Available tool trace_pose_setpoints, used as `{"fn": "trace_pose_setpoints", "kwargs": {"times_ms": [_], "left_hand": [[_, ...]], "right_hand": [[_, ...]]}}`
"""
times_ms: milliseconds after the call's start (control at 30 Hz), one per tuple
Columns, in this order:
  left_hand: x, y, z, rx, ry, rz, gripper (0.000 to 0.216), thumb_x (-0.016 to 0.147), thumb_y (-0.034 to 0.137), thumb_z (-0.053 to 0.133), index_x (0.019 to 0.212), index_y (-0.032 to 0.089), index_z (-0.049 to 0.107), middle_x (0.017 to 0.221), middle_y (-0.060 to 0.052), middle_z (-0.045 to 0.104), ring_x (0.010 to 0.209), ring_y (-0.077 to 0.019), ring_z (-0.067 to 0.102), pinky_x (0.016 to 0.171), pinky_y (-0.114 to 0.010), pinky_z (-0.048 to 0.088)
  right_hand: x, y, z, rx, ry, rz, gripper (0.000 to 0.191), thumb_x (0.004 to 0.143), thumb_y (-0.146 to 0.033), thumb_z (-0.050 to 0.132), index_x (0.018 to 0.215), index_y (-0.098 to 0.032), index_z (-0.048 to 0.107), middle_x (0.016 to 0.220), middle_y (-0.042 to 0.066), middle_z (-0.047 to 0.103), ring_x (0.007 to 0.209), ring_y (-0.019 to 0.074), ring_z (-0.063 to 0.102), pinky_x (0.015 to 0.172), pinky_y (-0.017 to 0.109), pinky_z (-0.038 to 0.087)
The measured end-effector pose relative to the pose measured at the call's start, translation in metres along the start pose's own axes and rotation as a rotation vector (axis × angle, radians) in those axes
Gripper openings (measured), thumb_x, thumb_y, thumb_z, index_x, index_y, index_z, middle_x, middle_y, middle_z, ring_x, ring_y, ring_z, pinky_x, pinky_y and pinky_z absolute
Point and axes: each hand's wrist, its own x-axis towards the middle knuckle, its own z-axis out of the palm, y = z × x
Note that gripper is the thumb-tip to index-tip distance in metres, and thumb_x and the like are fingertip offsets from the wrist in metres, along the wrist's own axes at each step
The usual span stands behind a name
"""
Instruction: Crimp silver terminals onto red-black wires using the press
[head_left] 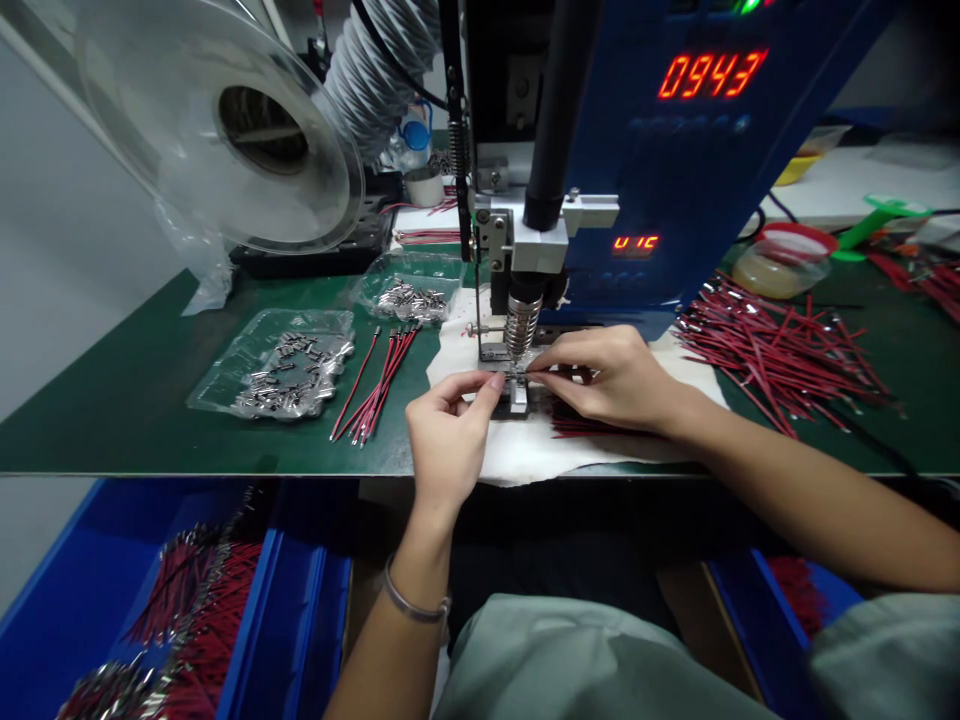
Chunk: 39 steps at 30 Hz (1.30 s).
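Observation:
My left hand [452, 430] is closed in a pinch at the left side of a small metal fixture [517, 393]; what lies between thumb and forefinger is too small to make out. From the other side my right hand [619, 380] pinches too, its fingertips at the fixture, and its grip is likewise too small to name. Just above the fingertips stands the spring-wrapped head [523, 320] of a blue machine [637, 190]. Dark red wires [592, 428] lie under my right hand on a white cloth [525, 460].
Clear trays [217, 375] of small metal cylinders and a few red wires [382, 390] lie to the left. A large pile of red wires [772, 350] is at the right. Below the green table [405, 450] are blue bins [255, 620] with wires. A clear reel [172, 110] hangs upper left.

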Motion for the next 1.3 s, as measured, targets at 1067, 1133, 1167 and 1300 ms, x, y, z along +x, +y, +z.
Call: {"fn": "trace_pose_setpoints", "kwargs": {"times_ms": [1067, 1133, 1167, 1300], "left_hand": [[-0.0012, 0.0005, 0.0004, -0.022, 0.007, -0.006, 0.026, 0.073, 0.037, 0.071, 0.081, 0.013, 0.074, 0.054, 0.002, 0.048, 0.051, -0.0073, 0.037, 0.05, -0.02, 0.033], [-0.0014, -0.0001, 0.0, -0.021, 0.007, -0.002, 0.026, 0.073, 0.037, 0.071, 0.081, 0.013, 0.074, 0.053, 0.002, 0.047, 0.05, -0.007, 0.036, 0.049, -0.019, 0.032], [-0.0015, -0.0004, -0.0002, -0.018, 0.005, -0.001, 0.026, 0.073, 0.037, 0.071, 0.081, 0.013, 0.074, 0.053, 0.002, 0.046, 0.05, -0.0069, 0.036, 0.049, -0.019, 0.032], [-0.0011, -0.0007, -0.0002, -0.012, 0.002, 0.007, 0.026, 0.074, 0.037, 0.07, 0.082, 0.013, 0.074, 0.054, 0.002, 0.046, 0.051, -0.0068, 0.036, 0.049, -0.019, 0.033]], "right_hand": [[-0.0008, 0.0076, 0.0022, -0.066, -0.009, -0.114, 0.012, 0.084, -0.016, 0.058, 0.085, -0.014, 0.069, 0.072, 0.003, 0.067, 0.062, 0.0121, 0.059, 0.058, 0.023, 0.042], [-0.0005, 0.007, 0.0024, -0.063, -0.009, -0.11, 0.012, 0.084, -0.017, 0.058, 0.085, -0.014, 0.069, 0.071, 0.003, 0.066, 0.062, 0.0118, 0.059, 0.058, 0.023, 0.042], [-0.0004, 0.0067, 0.0024, -0.062, -0.009, -0.107, 0.012, 0.084, -0.017, 0.057, 0.085, -0.014, 0.069, 0.071, 0.003, 0.066, 0.062, 0.0117, 0.059, 0.058, 0.023, 0.042], [-0.0002, 0.0057, 0.002, -0.071, -0.013, -0.1, 0.012, 0.084, -0.016, 0.057, 0.086, -0.015, 0.069, 0.071, 0.003, 0.066, 0.061, 0.0116, 0.058, 0.057, 0.022, 0.041]]}}
